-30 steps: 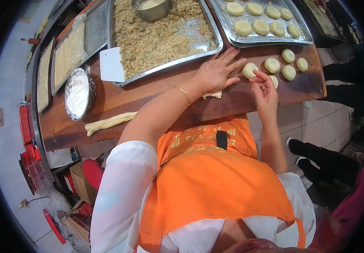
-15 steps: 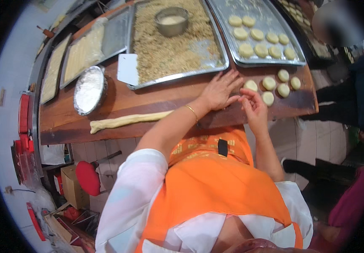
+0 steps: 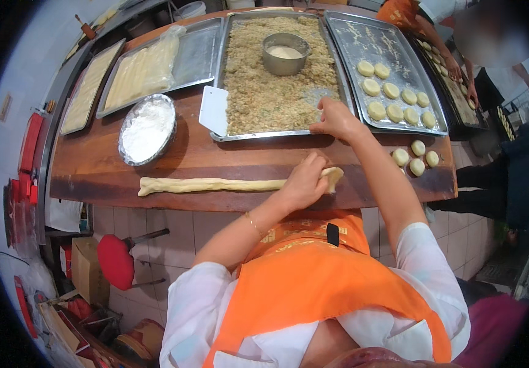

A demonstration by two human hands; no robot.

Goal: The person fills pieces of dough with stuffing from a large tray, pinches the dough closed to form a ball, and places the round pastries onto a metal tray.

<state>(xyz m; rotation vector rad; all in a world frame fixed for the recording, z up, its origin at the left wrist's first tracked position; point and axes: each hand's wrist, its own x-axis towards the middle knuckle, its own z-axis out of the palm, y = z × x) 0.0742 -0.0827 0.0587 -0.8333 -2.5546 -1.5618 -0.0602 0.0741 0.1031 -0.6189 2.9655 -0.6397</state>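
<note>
My left hand (image 3: 306,179) is curled on the wooden table at the right end of a long dough rope (image 3: 209,184), its fingers closed on a pale, flattened dough piece (image 3: 332,180). My right hand (image 3: 333,118) is bent over the near edge of the large tray of crumbly filling (image 3: 270,101), fingers curled; whatever is between them is hidden. A metal bowl (image 3: 283,65) rests in that filling, and a white scraper (image 3: 214,109) lies at the tray's left. Several small dough rounds (image 3: 418,167) sit on the table to the right of my right forearm.
A foil bowl of white flour (image 3: 144,132) and trays of dough strips (image 3: 118,84) are at left; a tray of dough rounds (image 3: 391,90) is at right. Co-workers' arms (image 3: 436,43) work over dark trays beyond it. A red stool (image 3: 115,261) stands below the table.
My left hand has moved down from spread flat to curled on the dough. My right hand has gone from beside the dough rounds up to the filling tray. The camera view has shifted.
</note>
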